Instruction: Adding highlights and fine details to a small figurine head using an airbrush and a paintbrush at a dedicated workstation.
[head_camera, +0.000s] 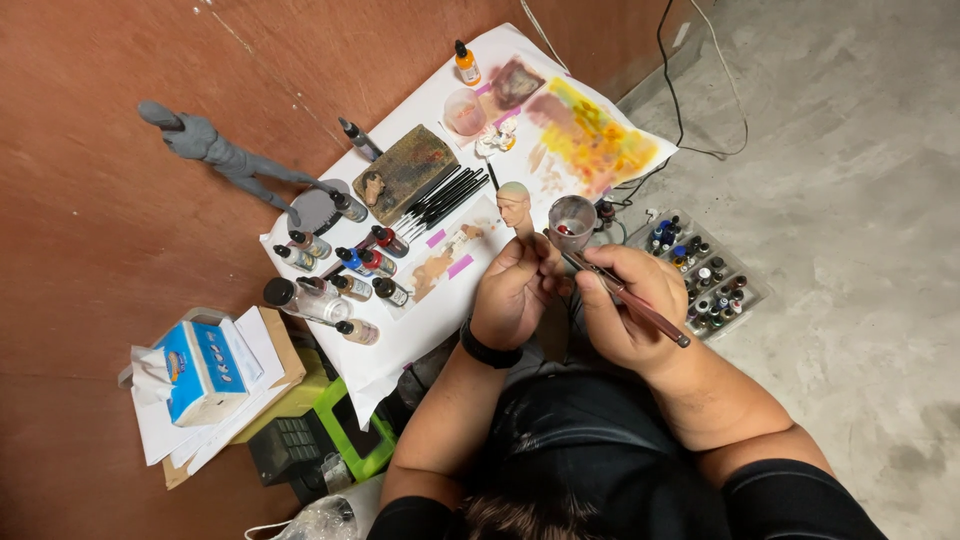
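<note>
My left hand (513, 292) grips a stick that carries a small painted model head (515, 204), held upright over the white paper sheet (440, 320). My right hand (628, 305) holds a slim airbrush (630, 298) with a clear cup (571, 220) at its front, its tip pointed at the head's right side. A black band sits on my left wrist. The two hands touch at the thumbs.
Several small paint bottles (345, 265) and black brushes (440, 200) lie on the sheet, beside a stained block (405, 170) and a paint-stained paper (590, 140). A grey figure (230, 158) stands at the left. A tissue box (200, 370) and a clear tray of bottles (705, 272) flank me.
</note>
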